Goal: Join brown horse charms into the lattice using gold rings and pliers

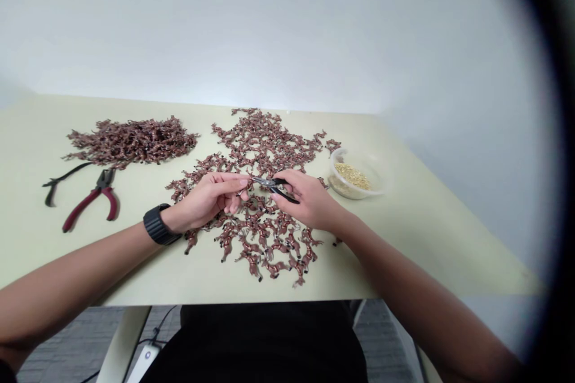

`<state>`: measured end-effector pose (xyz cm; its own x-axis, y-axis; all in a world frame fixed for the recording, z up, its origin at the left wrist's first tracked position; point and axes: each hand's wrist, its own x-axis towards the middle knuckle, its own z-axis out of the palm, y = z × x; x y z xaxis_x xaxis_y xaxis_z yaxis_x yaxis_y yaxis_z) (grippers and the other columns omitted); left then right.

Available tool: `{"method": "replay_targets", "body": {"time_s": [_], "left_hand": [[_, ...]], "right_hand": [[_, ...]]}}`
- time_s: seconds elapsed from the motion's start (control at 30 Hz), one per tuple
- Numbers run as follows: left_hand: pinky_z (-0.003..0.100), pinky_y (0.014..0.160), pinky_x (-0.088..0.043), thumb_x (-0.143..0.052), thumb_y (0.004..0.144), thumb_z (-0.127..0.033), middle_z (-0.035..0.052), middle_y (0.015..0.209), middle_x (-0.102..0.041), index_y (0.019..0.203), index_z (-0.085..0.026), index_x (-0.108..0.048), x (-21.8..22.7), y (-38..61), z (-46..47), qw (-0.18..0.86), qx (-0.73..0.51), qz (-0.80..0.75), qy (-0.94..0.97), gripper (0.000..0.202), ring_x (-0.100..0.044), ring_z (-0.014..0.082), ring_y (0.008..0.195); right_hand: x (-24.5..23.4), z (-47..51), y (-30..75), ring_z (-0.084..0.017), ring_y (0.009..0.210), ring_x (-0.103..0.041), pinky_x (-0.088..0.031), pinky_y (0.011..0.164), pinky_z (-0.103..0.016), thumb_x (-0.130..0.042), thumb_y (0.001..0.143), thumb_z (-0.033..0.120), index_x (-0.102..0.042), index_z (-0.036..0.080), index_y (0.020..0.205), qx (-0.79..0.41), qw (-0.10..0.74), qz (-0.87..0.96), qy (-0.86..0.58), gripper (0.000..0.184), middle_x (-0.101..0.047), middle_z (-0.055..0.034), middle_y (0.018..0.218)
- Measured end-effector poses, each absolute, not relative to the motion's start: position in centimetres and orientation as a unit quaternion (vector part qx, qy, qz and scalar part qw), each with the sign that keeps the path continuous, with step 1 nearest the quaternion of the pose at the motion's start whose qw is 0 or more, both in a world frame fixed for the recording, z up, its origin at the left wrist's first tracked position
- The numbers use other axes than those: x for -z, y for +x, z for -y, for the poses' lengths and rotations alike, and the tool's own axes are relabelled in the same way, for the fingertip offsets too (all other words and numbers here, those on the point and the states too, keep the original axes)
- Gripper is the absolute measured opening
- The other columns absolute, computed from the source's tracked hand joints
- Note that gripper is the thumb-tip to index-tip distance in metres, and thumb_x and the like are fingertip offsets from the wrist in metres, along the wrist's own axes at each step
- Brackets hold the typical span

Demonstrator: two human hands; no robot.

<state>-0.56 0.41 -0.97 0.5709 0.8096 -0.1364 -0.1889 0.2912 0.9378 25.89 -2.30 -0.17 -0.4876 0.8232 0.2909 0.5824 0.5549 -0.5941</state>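
Note:
My right hand [309, 198] is closed round the black handles of small pliers [266, 181]. Their narrow metal jaws point left and meet the fingertips of my left hand [220, 194]. Thumb and forefinger of that hand are pinched together; what they hold is too small and too covered to name. A black band sits on the left wrist. Beneath both hands spread many small brown, glossy animal figurines [263, 143], some near the table's front edge. To the right stands a clear round plastic tub [377, 184] holding tiny gold-coloured pieces [353, 176].
A dense heap of brown figurines [135, 140] lies at the back left. In front of it rest red-handled pliers [83, 209] and a black-handled tool [67, 176]. A pale wall [224, 24] rises behind the table [148, 278]. Below, a white power strip [146, 362] shows.

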Motion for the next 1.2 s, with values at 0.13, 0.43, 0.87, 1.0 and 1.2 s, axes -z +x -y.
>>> {"method": "replay_targets", "body": {"time_s": [0.13, 0.43, 0.87, 1.0, 1.2], "left_hand": [[0.016, 0.046, -0.048, -0.074, 0.091, -0.03, 0.003, 0.079, -0.072, 0.096, -0.013, -0.077, 0.8, -0.5, -0.3, 0.742, -0.333, -0.317, 0.488, 0.018, -0.056, 0.0048, 0.048], [0.019, 0.047, -0.049, -0.078, 0.087, -0.031, 0.0057, 0.082, -0.075, 0.099, -0.015, -0.078, 0.7, -0.3, -0.1, 0.743, -0.343, -0.331, 0.47, 0.021, -0.056, 0.006, 0.048], [0.032, 0.084, -0.061, -0.068, 0.093, -0.028, 0.0084, 0.101, -0.08, 0.139, -0.023, -0.065, 1.6, -1.5, 0.9, 0.161, -0.383, -0.394, 0.82, 0.046, -0.075, 0.0195, 0.084], [0.039, 0.096, -0.058, -0.064, 0.094, -0.023, 0.0098, 0.133, -0.069, 0.138, -0.027, -0.065, 1.6, -2.7, -0.2, 0.098, -0.335, -0.33, 0.877, 0.044, -0.071, 0.0246, 0.11], [0.029, 0.063, -0.06, -0.069, 0.093, -0.039, 0.0077, 0.083, -0.079, 0.136, -0.019, -0.067, 0.5, -0.5, 0.5, 0.375, -0.415, -0.416, 0.717, 0.047, -0.068, 0.0152, 0.06]], "right_hand": [[0.0, 2.3, 25.9, -0.017, 0.076, -0.051, -0.038, 0.067, -0.03, -0.056, 0.097, 0.039, -0.061, 0.019, 0.117, -0.219, 0.28, 0.836, -0.418, 0.028, -0.061, -0.0063, 0.095], [-0.3, 2.7, 25.4, -0.017, 0.075, -0.05, -0.036, 0.066, -0.031, -0.055, 0.097, 0.041, -0.062, 0.02, 0.111, -0.223, 0.278, 0.827, -0.436, 0.026, -0.06, -0.0052, 0.091], [0.1, 4.0, 22.9, -0.01, 0.056, -0.021, -0.021, 0.045, -0.024, -0.052, 0.098, 0.057, -0.057, 0.021, 0.094, -0.681, 0.305, 0.531, -0.401, 0.036, -0.031, 0.005, 0.072], [-0.5, 3.9, 23.2, -0.01, 0.057, -0.014, -0.014, 0.044, -0.024, -0.052, 0.097, 0.058, -0.057, 0.02, 0.095, -0.755, 0.284, 0.466, -0.364, 0.039, -0.028, 0.0051, 0.073], [-0.1, 3.4, 23.9, -0.011, 0.058, -0.037, -0.032, 0.052, -0.027, -0.051, 0.098, 0.055, -0.055, 0.022, 0.094, -0.469, 0.335, 0.663, -0.479, 0.033, -0.044, 0.0032, 0.072]]}}
